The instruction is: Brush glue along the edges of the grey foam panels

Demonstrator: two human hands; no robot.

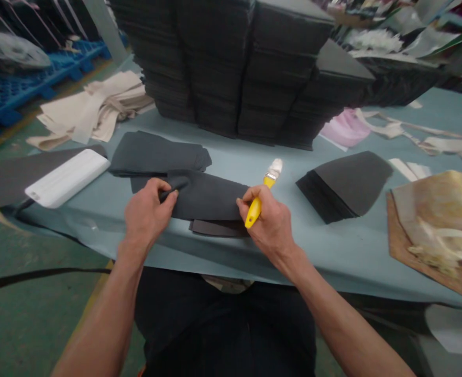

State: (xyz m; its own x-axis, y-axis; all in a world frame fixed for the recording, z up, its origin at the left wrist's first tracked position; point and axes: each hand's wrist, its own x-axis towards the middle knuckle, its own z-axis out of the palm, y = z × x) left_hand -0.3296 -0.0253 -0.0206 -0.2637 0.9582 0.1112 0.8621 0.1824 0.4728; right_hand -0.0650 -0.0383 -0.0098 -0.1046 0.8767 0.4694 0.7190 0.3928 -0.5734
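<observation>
My left hand (148, 212) is closed, pinching the left edge of a dark grey fabric piece (207, 196) that lies on the pale blue table (333, 251). My right hand (268, 220) is closed round the yellow handle of a small brush (263, 191), whose white bristles point away from me, and its fingers also rest on the right edge of the same piece. A second dark piece (215, 228) peeks out beneath it. Another folded grey piece (158, 153) lies just behind.
A tall stack of dark cut pieces (234, 68) fills the back of the table. A smaller dark pile (344, 183) lies right, a glue-stained board (431, 230) far right, a white block (68, 177) left, beige strips (97, 107) back left.
</observation>
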